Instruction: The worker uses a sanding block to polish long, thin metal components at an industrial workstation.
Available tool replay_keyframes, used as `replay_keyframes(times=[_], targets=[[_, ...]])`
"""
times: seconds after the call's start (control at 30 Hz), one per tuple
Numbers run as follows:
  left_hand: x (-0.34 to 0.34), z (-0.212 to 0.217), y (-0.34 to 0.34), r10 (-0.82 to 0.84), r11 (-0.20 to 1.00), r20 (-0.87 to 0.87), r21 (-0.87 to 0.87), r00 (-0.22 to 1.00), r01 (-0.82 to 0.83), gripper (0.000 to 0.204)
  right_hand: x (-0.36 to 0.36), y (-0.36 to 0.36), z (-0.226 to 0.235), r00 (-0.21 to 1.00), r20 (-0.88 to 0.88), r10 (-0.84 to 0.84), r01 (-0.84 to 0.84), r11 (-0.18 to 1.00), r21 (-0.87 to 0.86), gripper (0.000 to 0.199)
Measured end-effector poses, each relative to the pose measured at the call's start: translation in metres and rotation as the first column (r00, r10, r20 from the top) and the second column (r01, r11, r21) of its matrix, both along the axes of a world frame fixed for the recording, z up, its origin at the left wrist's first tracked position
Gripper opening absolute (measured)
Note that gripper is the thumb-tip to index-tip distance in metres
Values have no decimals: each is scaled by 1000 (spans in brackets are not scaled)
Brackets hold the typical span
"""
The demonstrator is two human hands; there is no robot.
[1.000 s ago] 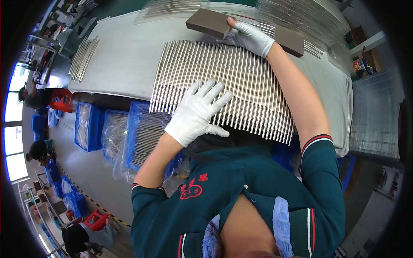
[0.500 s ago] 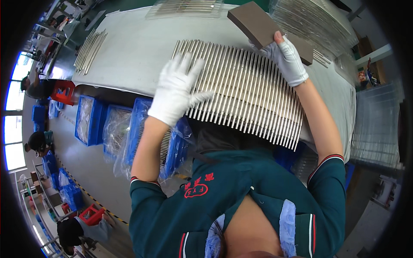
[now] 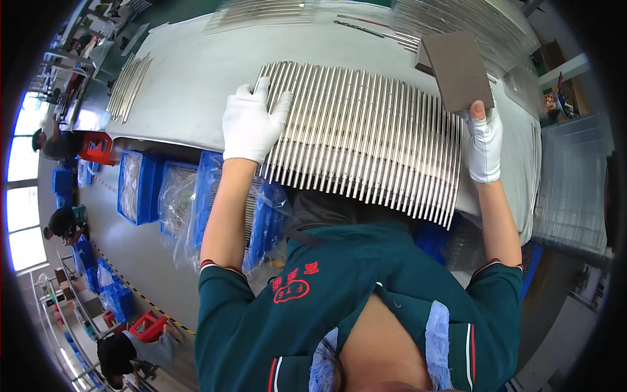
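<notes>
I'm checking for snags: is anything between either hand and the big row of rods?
Nothing visible: the left hand is right at the left end of the row of rods, and the right hand is beside its right end. The right hand's block only seems to overlap the far right corner.

I'm looking in on a factory workshop.
Metal rods (image 3: 362, 137) line the cloth-covered table (image 3: 189, 85); off its near left side I see blue crates (image 3: 150, 189), a striped floor line (image 3: 127, 279) and other workers (image 3: 116, 353).
</notes>
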State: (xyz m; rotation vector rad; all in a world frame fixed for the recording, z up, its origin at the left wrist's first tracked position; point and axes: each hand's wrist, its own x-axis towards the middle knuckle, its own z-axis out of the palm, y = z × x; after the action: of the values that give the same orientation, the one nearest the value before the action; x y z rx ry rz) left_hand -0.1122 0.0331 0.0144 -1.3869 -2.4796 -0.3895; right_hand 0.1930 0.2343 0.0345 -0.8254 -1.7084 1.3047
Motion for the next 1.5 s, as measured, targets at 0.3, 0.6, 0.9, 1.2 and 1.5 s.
replay_keyframes(times=[0.3, 0.6, 0.9, 1.2, 1.5], targets=[[35, 1, 14, 13, 1000, -25, 12, 1000, -12, 57, 26, 10, -13, 997, 12, -80, 80, 996, 30, 68], [43, 1, 10, -51, 998, -15, 46, 999, 52, 56, 25, 10, -20, 992, -6, -126, 126, 987, 102, 69], [59, 13, -65, -425, 887, 156, -128, 892, 444, 104, 52, 41, -2, 933, -223, -282, 318, 936, 149, 66], [64, 14, -43, -462, 871, 133, -116, 877, 477, 116, 56, 52, -22, 906, -154, -395, 420, 888, 189, 56], [83, 12, -36, -562, 811, 128, -109, 817, 575, 115, 51, 47, -22, 884, -18, -468, 426, 787, 446, 61]])
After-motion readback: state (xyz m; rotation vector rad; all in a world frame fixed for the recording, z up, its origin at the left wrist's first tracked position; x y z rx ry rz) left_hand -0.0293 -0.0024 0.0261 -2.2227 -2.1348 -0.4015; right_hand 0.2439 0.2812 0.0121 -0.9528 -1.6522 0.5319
